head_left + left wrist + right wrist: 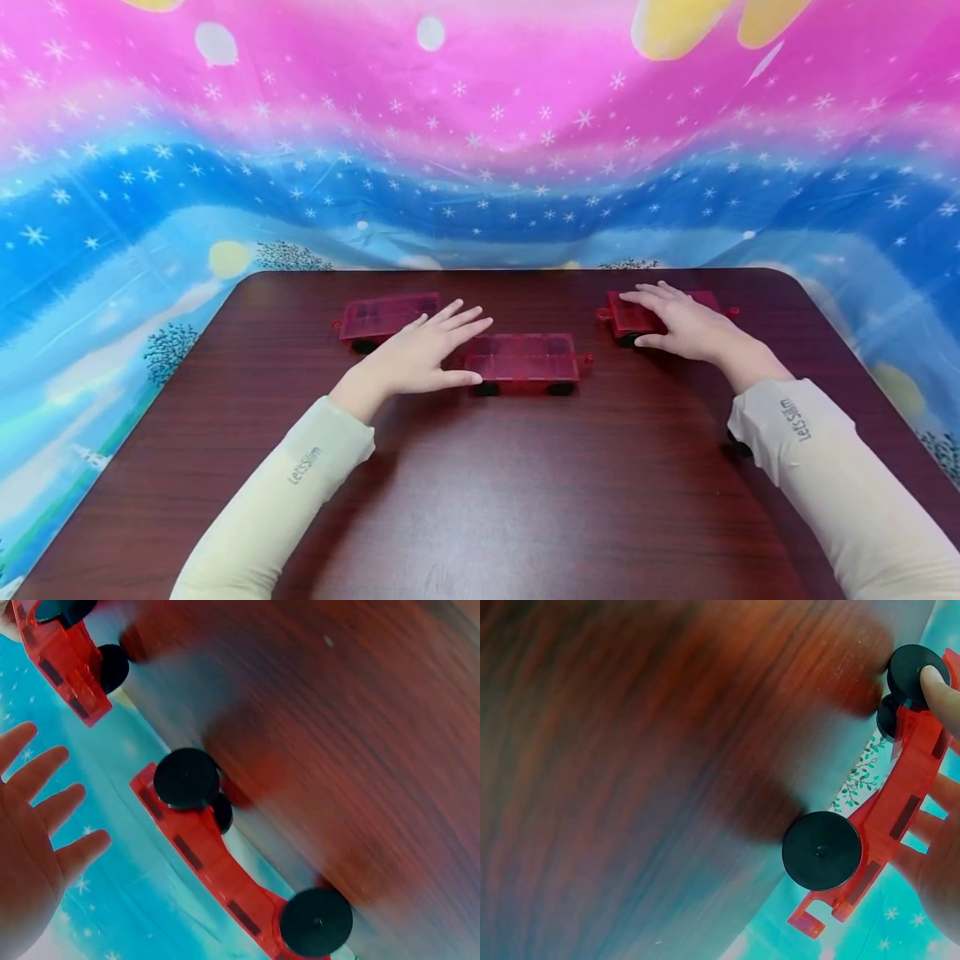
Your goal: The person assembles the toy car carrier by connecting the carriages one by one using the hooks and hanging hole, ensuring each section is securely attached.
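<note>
Three see-through red toy wagons with black wheels and end hooks are on the table. My left hand (420,358) spreads its fingers between the left wagon (367,318) and the middle wagon (528,362), holding nothing. It overlaps the right end of the left one and its thumb tip comes to the corner of the middle one. At the far right, my right hand (686,325) grips the right wagon (624,317) across its width. In the right wrist view the thumb (939,696) lies against a black wheel (822,850), with the other fingers behind the body.
The dark brown wooden table (480,500) has rounded far corners. Behind it and along both sides hangs a pink and blue snowflake cloth (480,150). A small black object (739,443) shows under the right sleeve.
</note>
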`<state>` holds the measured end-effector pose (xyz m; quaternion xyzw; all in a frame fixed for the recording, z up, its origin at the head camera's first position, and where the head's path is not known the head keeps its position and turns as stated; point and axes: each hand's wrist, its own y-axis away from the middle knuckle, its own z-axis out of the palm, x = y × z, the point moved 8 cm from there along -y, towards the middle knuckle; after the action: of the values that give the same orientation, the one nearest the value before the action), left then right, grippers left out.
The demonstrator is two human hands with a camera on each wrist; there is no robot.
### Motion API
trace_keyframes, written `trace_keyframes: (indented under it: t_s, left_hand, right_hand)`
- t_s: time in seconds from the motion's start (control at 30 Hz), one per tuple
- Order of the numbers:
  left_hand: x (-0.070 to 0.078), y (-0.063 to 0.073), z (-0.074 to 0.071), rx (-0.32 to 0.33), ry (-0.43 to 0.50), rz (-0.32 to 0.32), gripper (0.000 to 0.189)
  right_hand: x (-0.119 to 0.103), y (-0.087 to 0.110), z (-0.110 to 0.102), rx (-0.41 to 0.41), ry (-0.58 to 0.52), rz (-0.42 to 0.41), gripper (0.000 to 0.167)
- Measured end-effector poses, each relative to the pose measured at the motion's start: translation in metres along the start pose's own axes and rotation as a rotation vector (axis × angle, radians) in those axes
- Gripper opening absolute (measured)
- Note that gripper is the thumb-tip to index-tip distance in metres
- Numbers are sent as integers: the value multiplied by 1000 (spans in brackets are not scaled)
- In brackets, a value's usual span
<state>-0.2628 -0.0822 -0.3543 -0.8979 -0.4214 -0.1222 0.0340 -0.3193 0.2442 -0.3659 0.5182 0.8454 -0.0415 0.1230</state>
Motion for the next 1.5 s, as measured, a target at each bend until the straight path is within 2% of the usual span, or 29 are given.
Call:
trace_keyframes:
  t_s: [0.27,0.5,0.8,1.17,1.5]
  left_hand:
    - [9,-10,12,-62,54,36,82]
    - [16,-17,14,-92,48,77,79]
    - [10,-23,15,-117,42,52,77]
    - [14,-25,14,-132,83,35,73]
    - [13,-27,16,-133,74,14,73]
  right_hand:
    - [1,0,1,5,-10,-9,75]
    - [1,0,1,23,-16,-24,74]
    - [0,1,0,17,-11,-5,74]
    - [-1,3,-4,23,42,-5,73]
    - [2,9,-3,28,75,19,76]
